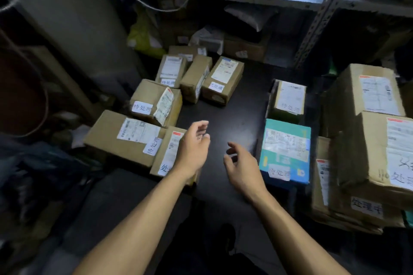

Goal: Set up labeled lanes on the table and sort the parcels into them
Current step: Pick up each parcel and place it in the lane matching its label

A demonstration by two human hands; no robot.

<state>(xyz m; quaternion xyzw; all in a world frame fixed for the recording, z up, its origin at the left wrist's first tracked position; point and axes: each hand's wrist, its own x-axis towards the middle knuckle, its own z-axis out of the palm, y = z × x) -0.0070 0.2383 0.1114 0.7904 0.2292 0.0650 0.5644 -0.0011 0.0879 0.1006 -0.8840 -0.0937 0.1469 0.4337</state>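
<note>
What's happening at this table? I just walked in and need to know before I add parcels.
A person is sorting parcels on a dark table. Both hands, left hand and right hand, hover open over the bare middle, holding nothing. Brown boxes with handwritten labels sit grouped on the left; a teal box and larger stacked cartons sit on the right.

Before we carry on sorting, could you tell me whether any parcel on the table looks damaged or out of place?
Yes: on the cardboard box in the left group, the shipping label is torn and peeling up at its edge. The teal box is the only non-brown parcel. Both hands hover empty over the dark table.
</note>
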